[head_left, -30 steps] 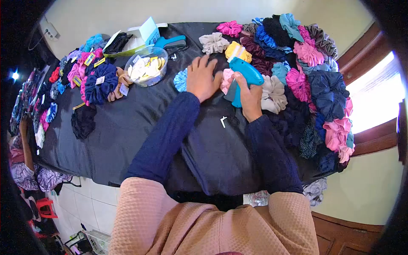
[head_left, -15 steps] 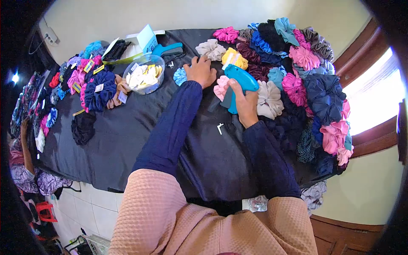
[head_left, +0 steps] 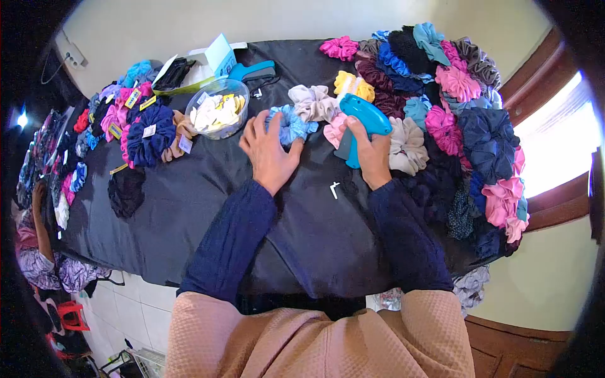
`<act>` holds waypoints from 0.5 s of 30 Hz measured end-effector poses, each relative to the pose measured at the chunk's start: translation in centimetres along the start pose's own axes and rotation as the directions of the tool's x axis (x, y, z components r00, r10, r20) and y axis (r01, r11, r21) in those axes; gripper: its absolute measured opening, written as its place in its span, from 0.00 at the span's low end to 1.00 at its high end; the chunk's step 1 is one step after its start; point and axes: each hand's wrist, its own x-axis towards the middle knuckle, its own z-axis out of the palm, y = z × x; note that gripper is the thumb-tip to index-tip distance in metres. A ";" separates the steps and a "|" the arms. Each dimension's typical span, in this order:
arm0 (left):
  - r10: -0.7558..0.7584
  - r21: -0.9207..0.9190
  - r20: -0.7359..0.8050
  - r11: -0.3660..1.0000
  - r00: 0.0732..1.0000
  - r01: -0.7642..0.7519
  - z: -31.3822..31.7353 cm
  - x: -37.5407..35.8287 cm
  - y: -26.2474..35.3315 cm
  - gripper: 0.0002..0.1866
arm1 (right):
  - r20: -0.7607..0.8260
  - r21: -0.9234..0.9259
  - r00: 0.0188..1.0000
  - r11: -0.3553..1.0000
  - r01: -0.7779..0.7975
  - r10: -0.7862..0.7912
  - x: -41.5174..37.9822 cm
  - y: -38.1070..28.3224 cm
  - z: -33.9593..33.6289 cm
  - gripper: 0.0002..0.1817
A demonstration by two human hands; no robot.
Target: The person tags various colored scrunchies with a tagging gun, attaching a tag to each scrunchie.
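Note:
My left hand (head_left: 271,151), its fingers spread, touches a light blue scrunchie (head_left: 291,125) on the black cloth. Wrapped in my right hand (head_left: 370,150) is a teal tagging gun (head_left: 364,116). A pale grey scrunchie (head_left: 313,103) lies just right of the blue one. Near the gun are a yellow scrunchie (head_left: 355,85), a light pink one (head_left: 334,130) partly hidden behind the gun, and a cream one (head_left: 407,146). A small white piece (head_left: 334,189) lies below the gun.
A clear tub of tags (head_left: 218,115), an open box (head_left: 189,70) and a second teal tool (head_left: 252,70) stand at the back left. Tagged scrunchies (head_left: 149,135) are heaped left; more (head_left: 483,143) are piled right. Another person's arm (head_left: 41,220) shows at the far left.
My left hand has moved left and nearer, with its fingers spread wider. More of the light blue scrunchie shows, farther right. My right hand still holds the gun, slightly shifted.

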 end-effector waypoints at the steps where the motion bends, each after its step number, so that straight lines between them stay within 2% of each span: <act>1: -0.005 0.005 -0.002 1.000 1.000 0.005 0.4 0.1 -0.5 0.32 | 0.008 0.029 1.000 0.999 -0.018 0.018 -0.1 -0.4 0.1 0.11; 3: -0.033 -0.170 0.007 0.985 0.999 0.034 0.9 0.3 -1.2 0.33 | 0.020 0.065 0.999 0.997 -0.041 0.040 -0.3 -0.5 0.3 0.11; 5: -0.002 -0.204 -0.006 0.979 1.000 0.000 1.1 0.5 -1.4 0.34 | -0.001 0.028 0.997 0.997 -0.073 0.073 -0.4 -0.4 0.2 0.11; 6: 0.025 -0.257 -0.017 0.966 1.000 -0.028 1.0 0.6 -1.3 0.34 | 0.009 0.025 1.000 1.000 -0.018 0.018 -0.4 -0.5 0.2 0.11; 7: 0.048 -0.308 -0.026 0.950 0.999 -0.054 0.9 0.5 -1.3 0.35 | 0.009 0.023 1.000 0.999 -0.026 0.026 -0.4 -0.4 0.1 0.11; 9: -0.001 -0.332 -0.008 0.943 1.000 -0.002 0.1 0.5 -0.6 0.36 | -0.014 -0.021 0.999 0.998 -0.051 0.050 -0.5 -0.3 0.0 0.11; 11: -0.085 -0.447 0.164 0.882 0.983 0.151 -1.0 0.8 0.2 0.34 | -0.004 0.007 0.999 0.999 -0.053 0.053 -0.6 -0.6 0.1 0.11; 12: -0.085 -0.447 0.165 0.882 0.983 0.152 -1.0 0.8 0.0 0.34 | 0.003 0.035 0.999 0.998 -0.052 0.052 -0.6 -0.7 0.2 0.10; 14: 0.001 -0.351 0.015 0.936 1.000 0.004 -0.7 0.6 -0.3 0.32 | 0.006 0.020 0.998 0.998 -0.061 0.061 -0.6 -0.7 0.1 0.11; 15: 0.002 -0.352 0.019 0.936 1.000 0.004 -0.5 0.7 -0.4 0.32 | 0.010 0.006 0.998 0.998 -0.068 0.068 -0.6 -0.7 0.0 0.11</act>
